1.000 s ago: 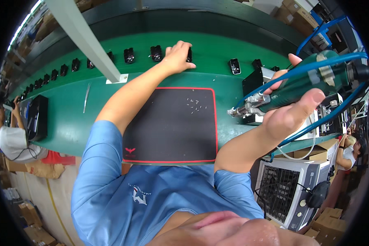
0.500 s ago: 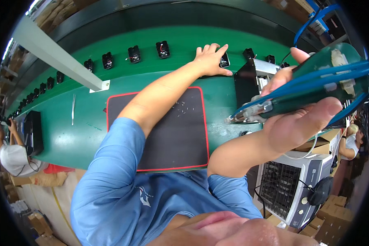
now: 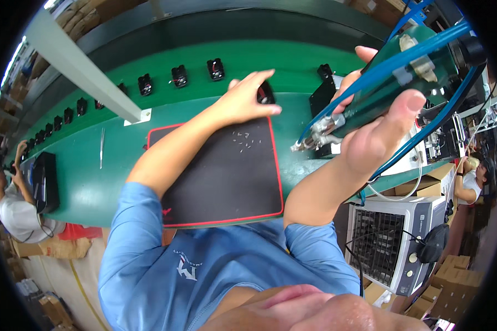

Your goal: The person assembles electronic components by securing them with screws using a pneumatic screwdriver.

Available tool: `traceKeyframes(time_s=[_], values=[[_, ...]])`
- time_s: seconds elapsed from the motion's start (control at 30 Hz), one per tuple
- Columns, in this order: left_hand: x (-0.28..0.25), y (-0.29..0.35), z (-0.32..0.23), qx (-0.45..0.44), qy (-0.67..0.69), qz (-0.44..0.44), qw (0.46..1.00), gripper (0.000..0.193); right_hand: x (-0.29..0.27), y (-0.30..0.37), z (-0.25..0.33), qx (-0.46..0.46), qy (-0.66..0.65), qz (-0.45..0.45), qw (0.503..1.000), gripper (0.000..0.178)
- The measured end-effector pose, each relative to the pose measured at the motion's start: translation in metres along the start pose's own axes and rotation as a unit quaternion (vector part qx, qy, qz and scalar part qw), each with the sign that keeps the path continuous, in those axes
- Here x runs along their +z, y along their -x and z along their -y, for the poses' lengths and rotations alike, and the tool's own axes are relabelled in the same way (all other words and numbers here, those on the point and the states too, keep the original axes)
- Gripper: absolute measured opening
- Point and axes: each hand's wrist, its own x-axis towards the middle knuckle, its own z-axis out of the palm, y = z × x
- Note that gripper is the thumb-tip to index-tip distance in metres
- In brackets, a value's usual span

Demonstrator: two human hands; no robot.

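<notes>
My left hand (image 3: pixel 242 103) is closed round a small black part (image 3: pixel 265 94), thumb on its near side and fingers on its far side. It is just beyond the far right corner of a black mat (image 3: pixel 221 182) with a red edge. Much of the part is hidden by the hand. My right hand (image 3: pixel 370 127) grips a thick green hand tool (image 3: pixel 392 88) with blue hoses (image 3: pixel 408 49) along it. The tool's metal nozzle (image 3: pixel 320 132) points down left above the bench, apart from the part. Small pale bits (image 3: pixel 243 140) lie scattered on the mat.
A row of similar black parts (image 3: pixel 215 69) sits along the green strip at the back. A grey post (image 3: pixel 83 66) stands at left, tweezers (image 3: pixel 101 149) near it. A black bin (image 3: pixel 45 182) and co-workers are at both sides. An air cooler (image 3: pixel 395 243) stands at lower right.
My left hand has drawn the black part left and nearer, from the green strip toward the mat. The tool in my right hand has shifted slightly left and away from me.
</notes>
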Motion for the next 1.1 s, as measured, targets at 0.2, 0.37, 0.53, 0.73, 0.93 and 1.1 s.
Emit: traceKeyframes(time_s=[0.2,0.37,0.53,0.73,0.93,1.1], values=[[-0.032,0.156,-0.035,-0.042,0.009,0.055,0.998,0.093,0.042,0.009,-0.009,-0.033,0.053,0.014,0.998,0.095],[-0.020,0.176,-0.032,-0.014,0.005,0.015,1.000,0.089,0.071,0.047,-0.006,0.099,-0.216,0.069,0.969,0.097],[-0.015,0.176,-0.029,0.013,0.000,-0.008,1.000,0.085,0.066,0.072,-0.012,0.004,-0.272,0.249,0.930,0.126],[-0.012,0.179,-0.031,0.021,0.009,-0.004,1.000,0.085,0.073,0.095,-0.009,0.061,-0.073,0.035,0.995,0.122],[-0.010,0.179,-0.032,0.014,0.010,0.009,1.000,0.084,0.067,0.094,-0.012,0.017,-0.223,0.184,0.957,0.119],[-0.011,0.179,-0.032,0.004,0.020,0.012,1.000,0.083,0.068,0.092,-0.014,0.012,-0.227,0.197,0.954,0.118]])
